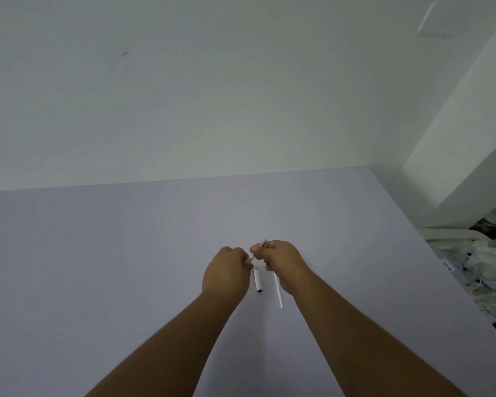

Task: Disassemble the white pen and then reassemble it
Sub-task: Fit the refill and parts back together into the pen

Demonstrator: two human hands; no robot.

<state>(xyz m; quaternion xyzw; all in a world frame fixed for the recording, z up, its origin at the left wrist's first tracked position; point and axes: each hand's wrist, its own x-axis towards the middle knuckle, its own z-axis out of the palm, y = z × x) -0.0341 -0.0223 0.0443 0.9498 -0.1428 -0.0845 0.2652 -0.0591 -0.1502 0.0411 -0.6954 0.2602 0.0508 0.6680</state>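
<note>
Lilac table (98,267) against white wall (184,96), both hands' grips pinching pen body (252,255)

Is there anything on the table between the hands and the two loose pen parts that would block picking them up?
Nothing visible does. The cap and the thin white tube lie bare on the purple table, just below the left hand and right hand, which both hold the pen body.

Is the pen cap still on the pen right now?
No, the cap lies on the table between the wrists, beside the thin white refill tube, while the left hand and right hand hold the pen body.
</note>
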